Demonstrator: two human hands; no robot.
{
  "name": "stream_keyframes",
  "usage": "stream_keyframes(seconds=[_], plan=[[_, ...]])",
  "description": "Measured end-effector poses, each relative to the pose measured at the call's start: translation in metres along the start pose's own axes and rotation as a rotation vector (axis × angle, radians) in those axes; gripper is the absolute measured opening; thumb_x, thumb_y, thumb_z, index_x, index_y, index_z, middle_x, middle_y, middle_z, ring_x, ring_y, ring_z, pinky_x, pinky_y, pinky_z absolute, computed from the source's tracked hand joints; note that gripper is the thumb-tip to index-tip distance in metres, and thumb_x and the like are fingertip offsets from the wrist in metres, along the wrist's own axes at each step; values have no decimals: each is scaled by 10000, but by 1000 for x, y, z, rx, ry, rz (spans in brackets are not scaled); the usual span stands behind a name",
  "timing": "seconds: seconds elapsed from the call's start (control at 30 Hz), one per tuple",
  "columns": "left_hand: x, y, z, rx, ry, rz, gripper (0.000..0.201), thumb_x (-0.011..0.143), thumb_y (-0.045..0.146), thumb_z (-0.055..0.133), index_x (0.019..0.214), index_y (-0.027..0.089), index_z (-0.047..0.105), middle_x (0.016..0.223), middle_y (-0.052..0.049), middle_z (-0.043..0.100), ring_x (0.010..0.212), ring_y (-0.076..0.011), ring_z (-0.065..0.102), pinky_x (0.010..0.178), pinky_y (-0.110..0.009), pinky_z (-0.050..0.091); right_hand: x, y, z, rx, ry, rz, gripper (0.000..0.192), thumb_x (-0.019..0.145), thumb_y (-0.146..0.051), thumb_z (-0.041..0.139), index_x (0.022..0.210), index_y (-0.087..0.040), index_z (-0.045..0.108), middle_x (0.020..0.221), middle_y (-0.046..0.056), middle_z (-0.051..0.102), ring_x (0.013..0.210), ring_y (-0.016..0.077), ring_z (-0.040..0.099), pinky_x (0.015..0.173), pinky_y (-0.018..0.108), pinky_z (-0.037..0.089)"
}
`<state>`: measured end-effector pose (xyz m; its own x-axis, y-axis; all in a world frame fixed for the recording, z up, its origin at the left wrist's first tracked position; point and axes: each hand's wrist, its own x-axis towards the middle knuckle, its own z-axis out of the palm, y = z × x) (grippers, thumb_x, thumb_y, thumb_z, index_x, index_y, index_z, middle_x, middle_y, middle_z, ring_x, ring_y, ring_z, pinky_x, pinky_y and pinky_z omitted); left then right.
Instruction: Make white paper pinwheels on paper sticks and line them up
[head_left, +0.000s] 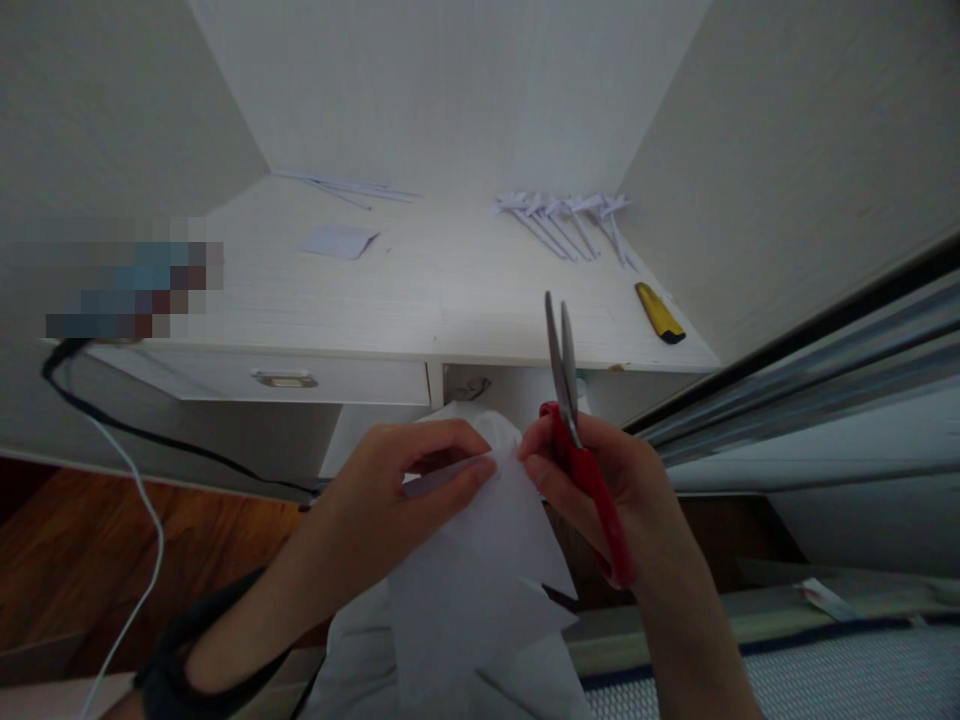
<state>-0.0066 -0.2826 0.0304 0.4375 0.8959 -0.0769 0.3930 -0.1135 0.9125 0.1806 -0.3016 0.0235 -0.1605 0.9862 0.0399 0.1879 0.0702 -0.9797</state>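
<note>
My left hand (420,485) is closed, with thumb and forefinger pinching the upper edge of a white sheet of paper (480,600). The sheet hangs down over my lap, and its right edge has jagged, pointed cuts. In my right hand (637,475) is a pair of scissors (581,460) with red handles. Their blades point up toward the desk and are slightly apart. The right thumb and forefinger come together at the top of the paper, close to the left fingertips. Whether they grip the sheet too, I cannot tell.
On the white desk (450,290) lie thin paper sticks (352,190), a small paper piece (340,241), a row of joined folded paper strips (562,220) and a yellow-and-black object (658,312). A drawer (300,380) and open shelf sit below. Cables (161,540) hang at left.
</note>
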Motion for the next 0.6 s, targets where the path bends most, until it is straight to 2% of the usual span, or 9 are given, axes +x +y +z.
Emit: stream_keyframes(seconds=[0.13,0.33,0.6], plan=[[-1,-1,2,-52,28,-3,130,848,271,550,845,187,650,736,13,666,670,-112,600,573,-177,457,-1,-1,1,-43,-11,9,55,790,-161,617,757,-204,607,662,-45,556,579,84,498,509,170,384],[-1,3,3,-13,32,66,130,837,211,547,764,188,652,695,22,654,638,-102,596,531,-157,439,1,1,2,21,-13,33,43,784,-179,636,771,-201,601,674,-47,560,573,79,481,509,173,379],[-1,7,3,115,79,173,136,813,149,563,717,178,655,648,37,647,595,-80,576,562,-151,424,4,-6,0,83,-123,86,93,768,-163,651,708,-187,585,647,-54,535,572,70,461,517,163,372]])
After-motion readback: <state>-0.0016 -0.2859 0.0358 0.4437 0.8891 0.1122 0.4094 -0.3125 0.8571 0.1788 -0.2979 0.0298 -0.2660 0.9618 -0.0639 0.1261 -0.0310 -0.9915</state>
